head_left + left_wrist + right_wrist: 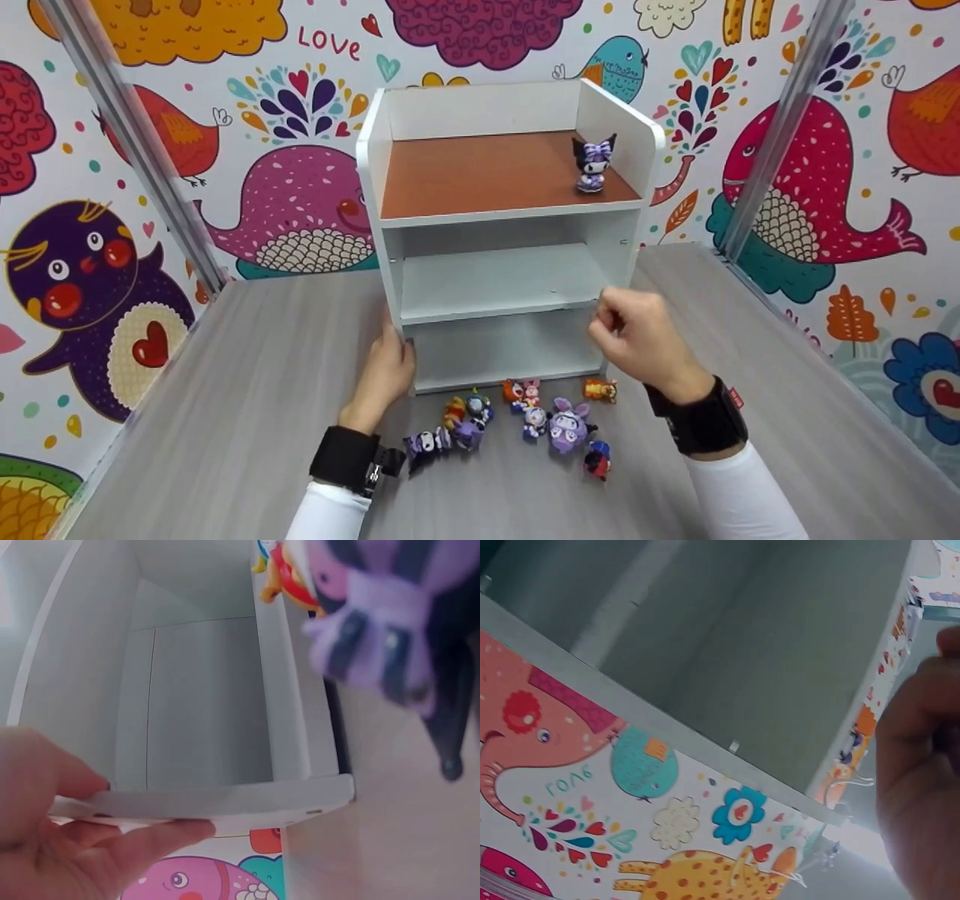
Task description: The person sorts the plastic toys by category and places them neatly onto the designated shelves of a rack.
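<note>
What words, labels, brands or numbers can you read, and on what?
"Love": red lettering on the patterned wall, head view.
Red tag on the right wristband: too small to read.
Marks on the blue bird: too small.
Pink script, right-hand side: too small.
Flipped lettering, right wrist view: unclear.

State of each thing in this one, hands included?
Shelf unit: upright on the table.
Top figurine: upright on the unit's top board.
Tiger figurine: lying on the table.
Purple figurine: on the table, face visible.
Other figurines: on the table; poses hard to tell.
Left hand: gripping the unit's left side.
Right hand: fingers curled, nothing visible in it.
Wristbands: worn, one per wrist.
</note>
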`<action>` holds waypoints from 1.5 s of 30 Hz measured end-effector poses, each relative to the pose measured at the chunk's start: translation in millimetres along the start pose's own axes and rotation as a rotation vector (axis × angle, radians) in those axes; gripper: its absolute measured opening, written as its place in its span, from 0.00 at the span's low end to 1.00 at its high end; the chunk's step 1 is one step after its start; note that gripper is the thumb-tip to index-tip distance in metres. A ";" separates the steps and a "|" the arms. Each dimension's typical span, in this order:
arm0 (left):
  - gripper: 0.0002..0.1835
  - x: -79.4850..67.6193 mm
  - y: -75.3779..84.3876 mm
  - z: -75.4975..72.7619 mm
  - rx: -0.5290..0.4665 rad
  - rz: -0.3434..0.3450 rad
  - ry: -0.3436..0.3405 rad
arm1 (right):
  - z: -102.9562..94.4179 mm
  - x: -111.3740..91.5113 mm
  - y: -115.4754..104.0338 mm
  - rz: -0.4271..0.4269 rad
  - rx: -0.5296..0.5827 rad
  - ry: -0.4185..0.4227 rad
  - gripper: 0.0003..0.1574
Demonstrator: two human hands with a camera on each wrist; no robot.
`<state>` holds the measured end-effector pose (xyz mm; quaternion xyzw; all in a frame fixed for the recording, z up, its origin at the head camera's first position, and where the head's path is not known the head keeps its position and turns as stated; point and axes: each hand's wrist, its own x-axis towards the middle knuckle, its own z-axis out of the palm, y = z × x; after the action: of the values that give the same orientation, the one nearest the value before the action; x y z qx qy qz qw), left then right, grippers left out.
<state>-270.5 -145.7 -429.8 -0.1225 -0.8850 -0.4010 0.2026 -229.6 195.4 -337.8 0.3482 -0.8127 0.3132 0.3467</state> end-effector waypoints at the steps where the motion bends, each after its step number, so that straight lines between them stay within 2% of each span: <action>1: 0.37 0.2 0.3 -0.2 0.002 0.002 -0.004 | 3.7 -3.6 2.8 -0.023 0.018 -0.053 0.21; 4: 0.37 1.1 1.1 -0.1 0.000 0.029 -0.013 | 14.3 -12.9 9.9 -0.051 0.045 -0.239 0.21; 9: 0.37 1.5 1.6 -1.1 -0.003 0.047 -0.013 | 28.7 -19.4 16.8 0.057 0.044 -0.568 0.12; 14: 0.36 0.6 0.4 -3.2 0.013 0.007 -0.013 | 40.0 -23.5 22.0 0.142 0.047 -0.771 0.04; 18: 0.36 0.2 0.2 -3.5 0.023 -0.008 -0.015 | 42.7 -28.4 25.2 0.220 0.044 -0.901 0.12; 26: 0.36 -0.8 -0.4 -3.2 0.005 0.012 -0.007 | 49.9 -35.8 27.0 0.362 -0.020 -0.999 0.33; 29: 0.36 -0.7 -0.8 -2.5 0.000 0.022 -0.003 | 53.7 -37.7 27.3 0.392 -0.041 -1.017 0.36; 37: 0.36 -1.2 -2.3 -2.0 0.027 0.019 -0.006 | 58.4 -40.9 27.0 0.415 -0.029 -1.029 0.34; 45: 0.36 -0.1 -2.3 -1.6 0.024 0.026 0.003 | 64.2 -40.1 25.0 0.418 -0.064 -1.045 0.37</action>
<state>-270.8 -148.4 -430.4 -0.1308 -0.8878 -0.3877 0.2104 -250.6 175.2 -412.0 0.2782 -0.9371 0.1364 -0.1609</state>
